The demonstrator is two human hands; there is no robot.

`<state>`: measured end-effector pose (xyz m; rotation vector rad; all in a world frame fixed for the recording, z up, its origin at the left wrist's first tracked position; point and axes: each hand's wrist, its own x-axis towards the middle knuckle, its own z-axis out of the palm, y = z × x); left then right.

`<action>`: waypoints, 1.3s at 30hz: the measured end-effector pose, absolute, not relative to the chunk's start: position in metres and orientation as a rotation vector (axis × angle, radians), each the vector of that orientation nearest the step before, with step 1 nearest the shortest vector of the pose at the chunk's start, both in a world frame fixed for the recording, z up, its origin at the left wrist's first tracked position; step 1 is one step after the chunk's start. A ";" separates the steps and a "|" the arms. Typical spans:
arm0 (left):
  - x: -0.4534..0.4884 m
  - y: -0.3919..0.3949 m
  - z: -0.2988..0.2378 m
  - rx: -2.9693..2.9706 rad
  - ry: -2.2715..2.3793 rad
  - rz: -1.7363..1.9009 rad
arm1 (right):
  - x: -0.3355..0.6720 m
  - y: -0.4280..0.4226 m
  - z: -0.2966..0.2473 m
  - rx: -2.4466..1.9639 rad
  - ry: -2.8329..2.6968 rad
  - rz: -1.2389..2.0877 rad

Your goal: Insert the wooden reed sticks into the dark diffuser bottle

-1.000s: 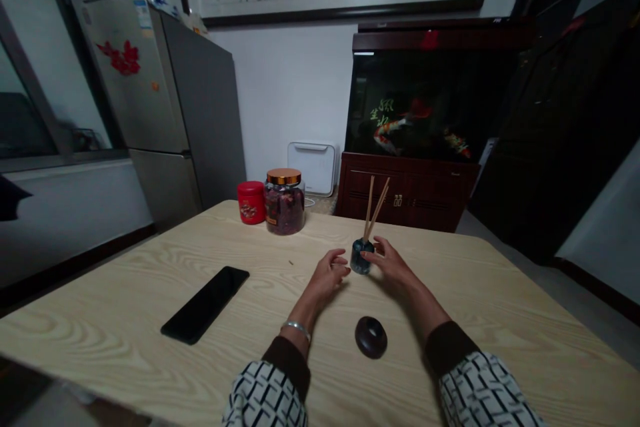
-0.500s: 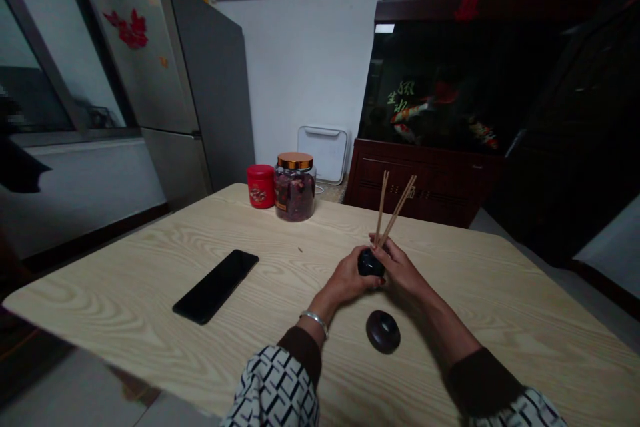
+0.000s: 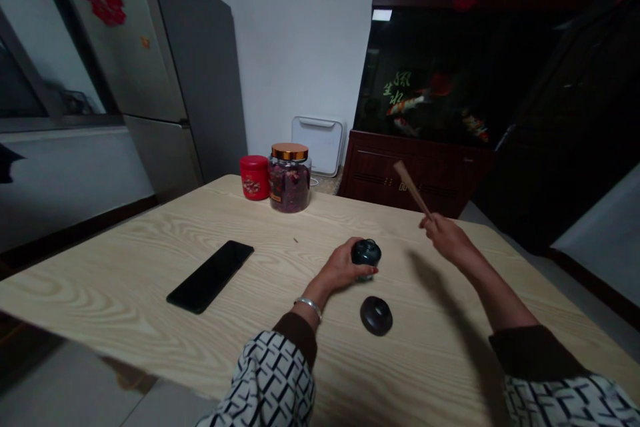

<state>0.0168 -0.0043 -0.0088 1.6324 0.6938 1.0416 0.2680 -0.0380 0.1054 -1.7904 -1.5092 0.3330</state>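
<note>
A small dark glass diffuser bottle [image 3: 367,253] stands upright on the wooden table, with my left hand [image 3: 344,265] wrapped round its left side. Its narrow neck has no sticks in it. Above the table to the right, my right hand [image 3: 447,235] is closed on a bundle of thin reed sticks [image 3: 411,188], which slants up and to the left, clear of the bottle. On the table just in front of the bottle lies a round dark brown cap [image 3: 377,315].
A black phone [image 3: 211,277] lies on the table [image 3: 125,253] at left. Near the far edge stand a red canister [image 3: 255,178] and a glass jar [image 3: 289,183] with a copper lid. A tiny brown bit [image 3: 295,240] lies mid-table. Beyond is a fish tank [image 3: 440,73].
My right hand has drawn the reed sticks out of the bottle and moved up and right, gathering them into one bundle. My left hand still holds the bottle. The view has tilted down slightly.
</note>
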 end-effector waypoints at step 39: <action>0.017 -0.007 -0.006 1.707 0.731 1.034 | 0.171 -0.037 0.066 -0.985 -1.181 0.912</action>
